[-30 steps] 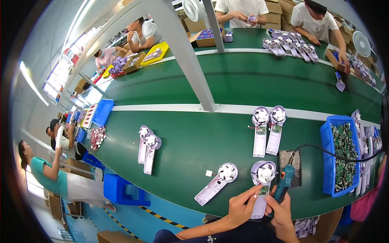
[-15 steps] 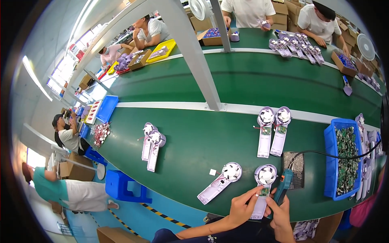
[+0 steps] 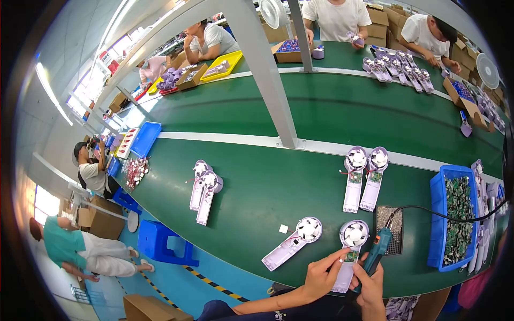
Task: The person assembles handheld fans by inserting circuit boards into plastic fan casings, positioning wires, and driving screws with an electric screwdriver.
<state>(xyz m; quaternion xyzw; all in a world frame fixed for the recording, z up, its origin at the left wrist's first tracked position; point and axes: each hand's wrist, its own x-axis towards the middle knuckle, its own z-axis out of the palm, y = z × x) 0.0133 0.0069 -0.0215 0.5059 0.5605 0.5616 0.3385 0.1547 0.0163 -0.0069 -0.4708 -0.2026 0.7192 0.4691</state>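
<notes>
In front of me lies an open lilac handheld fan housing (image 3: pixel 355 234) with a white fan wheel and a small green circuit board (image 3: pixel 351 256). My left hand (image 3: pixel 323 275) is closed, its thumb and finger pinching at the board's left edge on the housing. My right hand (image 3: pixel 369 281) is wrapped round a teal corded electric screwdriver (image 3: pixel 379 246), slanting over the housing's right side; its tip is hidden by my fingers. Left of these lies another open fan housing (image 3: pixel 292 243), with a small white square (image 3: pixel 283 229) beside it.
Two fan housings with boards (image 3: pixel 364 179) lie farther back, and two more (image 3: pixel 205 190) to the left. A blue bin (image 3: pixel 435 214) of circuit boards stands right, by a metal mesh tray (image 3: pixel 397 230). A white post (image 3: pixel 267 80) rises mid-table. Co-workers sit across.
My hands keep almost the same hold on the fan housing and screwdriver. The view has shifted slightly. At far left, the person in teal has changed posture, with an arm now lowered.
</notes>
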